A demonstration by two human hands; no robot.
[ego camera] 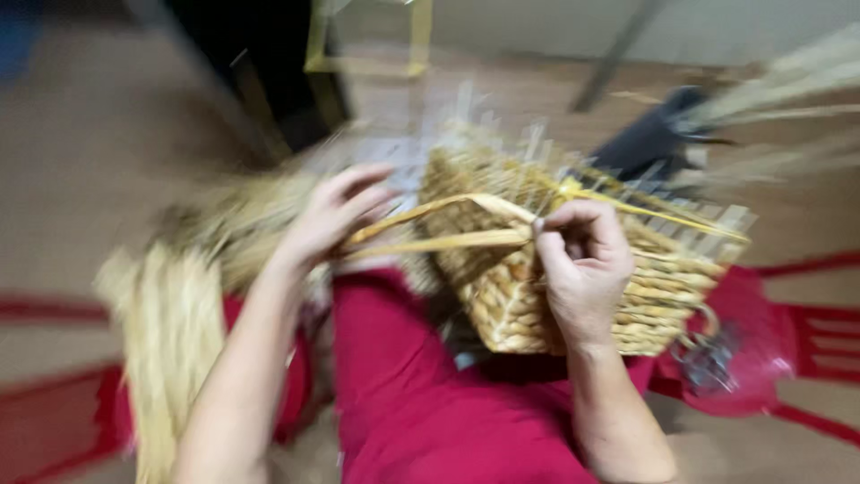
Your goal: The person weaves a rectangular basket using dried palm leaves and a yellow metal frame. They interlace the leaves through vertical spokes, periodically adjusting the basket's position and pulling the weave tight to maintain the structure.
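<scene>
Pinched in the right hand (582,269), a flat yellow strand (439,242) runs across to the left hand (336,215), whose fingers curl loosely over its other end. Both work above a half-woven basket (511,305) resting on the red-clothed lap (421,394). Dried straw (170,332) lies left on a brown floor (81,179), red chair (815,332) at right.

No packages, labels, signs (or screens).

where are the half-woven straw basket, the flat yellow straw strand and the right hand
half-woven straw basket (658,300): head view, woven side wall
flat yellow straw strand (448,242): head view, mid-length
right hand (582,269): head view, back of hand
</scene>
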